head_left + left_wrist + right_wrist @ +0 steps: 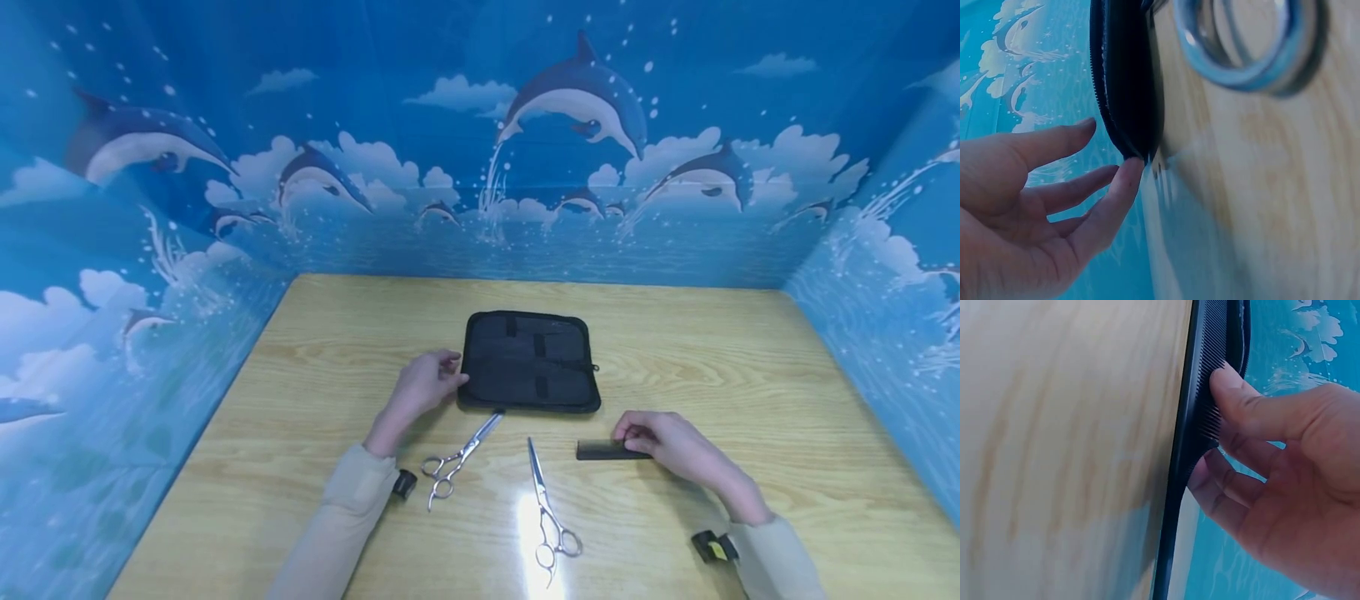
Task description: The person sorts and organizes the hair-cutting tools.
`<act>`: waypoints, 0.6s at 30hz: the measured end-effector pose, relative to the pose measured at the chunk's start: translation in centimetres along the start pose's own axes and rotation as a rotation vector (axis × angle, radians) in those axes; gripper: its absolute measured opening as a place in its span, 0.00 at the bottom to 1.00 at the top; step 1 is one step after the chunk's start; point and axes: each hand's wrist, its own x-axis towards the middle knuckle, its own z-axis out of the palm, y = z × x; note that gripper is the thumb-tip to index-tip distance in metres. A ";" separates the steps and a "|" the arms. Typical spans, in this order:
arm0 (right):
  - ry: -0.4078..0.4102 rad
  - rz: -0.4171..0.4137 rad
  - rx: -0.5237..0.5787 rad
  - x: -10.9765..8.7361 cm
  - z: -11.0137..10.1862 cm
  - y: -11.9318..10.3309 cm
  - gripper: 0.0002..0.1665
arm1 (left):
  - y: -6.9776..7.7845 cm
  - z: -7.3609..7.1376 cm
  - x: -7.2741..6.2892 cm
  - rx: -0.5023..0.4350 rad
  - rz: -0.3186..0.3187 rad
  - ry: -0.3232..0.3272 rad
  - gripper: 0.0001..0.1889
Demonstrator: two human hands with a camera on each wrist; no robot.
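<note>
A black zip case (pixel 528 362) with several small straps lies unfolded on the table. At its left edge is my left hand (pixel 427 383); in the left wrist view a fingertip touches the case's end (pixel 1125 81) while the other fingers stay loosely extended. My right hand (pixel 667 442) pinches a black comb (pixel 600 450) from its toothed side. The right wrist view shows thumb and fingers at the teeth (pixel 1210 337) and a narrow handle (pixel 1166 550) running downward. Two pairs of silver hair scissors lie before the case, one on the left (pixel 465 450), the other (pixel 542 492) nearer me.
The wooden table (pixel 360 317) is bordered at the back and sides by a blue dolphin-print curtain (pixel 420 108). Black wrist devices show at the left (pixel 405 483) and right (pixel 708 546) cuffs. The left scissors' tip points at the case's front edge.
</note>
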 end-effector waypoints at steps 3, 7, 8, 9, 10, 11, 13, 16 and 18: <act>0.018 -0.003 -0.004 0.1 0.0 -0.2 0.09 | 0.1 -0.2 -0.1 0.003 0.039 0.048 0.23; 0.047 0.013 -0.014 0.4 -0.2 -0.5 0.09 | 0.5 -0.5 -0.3 -0.032 0.070 0.109 0.21; 0.054 0.019 -0.014 0.5 -0.2 -0.6 0.09 | 0.6 -0.6 -0.3 -0.043 0.079 0.124 0.20; 0.060 0.023 -0.015 0.6 -0.3 -0.8 0.09 | 0.7 -0.7 -0.4 -0.054 0.091 0.138 0.19; 0.066 0.027 -0.014 0.7 -0.3 -0.9 0.08 | 0.8 -0.8 -0.4 -0.068 0.102 0.149 0.18; 0.073 0.030 -0.010 0.8 -0.4 -1.0 0.08 | 0.9 -0.8 -0.5 -0.080 0.117 0.159 0.17; 0.085 0.031 -0.003 1.0 -0.5 -1.2 0.07 | 1.2 -0.9 -0.6 -0.119 0.138 0.166 0.15; 0.100 0.039 0.013 1.4 -0.6 -1.6 0.07 | 1.6 -1.0 -0.7 -0.198 0.146 0.147 0.14; 0.106 0.039 0.015 1.7 -0.7 -1.8 0.07 | 1.8 -0.9 -0.8 -0.257 0.140 0.109 0.14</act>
